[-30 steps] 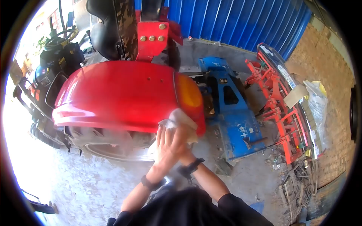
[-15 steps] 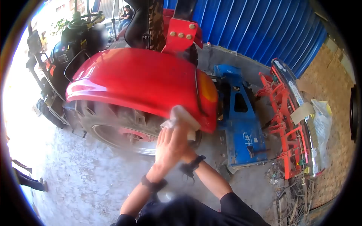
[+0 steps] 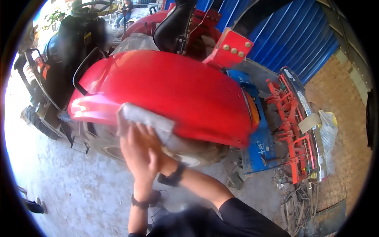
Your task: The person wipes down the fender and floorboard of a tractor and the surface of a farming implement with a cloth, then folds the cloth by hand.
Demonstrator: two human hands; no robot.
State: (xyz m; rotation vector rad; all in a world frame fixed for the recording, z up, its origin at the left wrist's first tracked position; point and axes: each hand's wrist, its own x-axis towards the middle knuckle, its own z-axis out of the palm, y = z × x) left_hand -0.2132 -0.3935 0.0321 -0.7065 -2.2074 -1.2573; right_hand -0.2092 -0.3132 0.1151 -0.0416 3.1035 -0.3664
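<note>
- We see a pale cloth (image 3: 152,118) left of the frame's centre, spread against the lower edge of a glossy red fender (image 3: 173,83).
- Our left hand (image 3: 138,158) lies over part of the right, its fingers stretched upward and touching the cloth's lower part; we cannot tell whether the tips pinch it or only press.
- Our right hand (image 3: 164,160) is mostly hidden behind the left, so we cannot tell whether its fingers are clenched on the cloth.
- We wear a dark band on each wrist, and both forearms rise from the bottom of the frame.
- Below the fender we see a large tyre (image 3: 209,153), partly covered by our hands and the cloth.
- At the fender's right end sits an amber light (image 3: 252,110); above it, a red bracket (image 3: 231,49) carries bolts.
- Toward the upper left we find a steering wheel (image 3: 112,8), and at top centre a black seat (image 3: 169,33).
- Right of centre we see blue machinery (image 3: 260,150), then a red frame (image 3: 294,130) with a whitish sack (image 3: 327,134) beside it.
- A blue corrugated wall (image 3: 284,43) fills the upper right.
</note>
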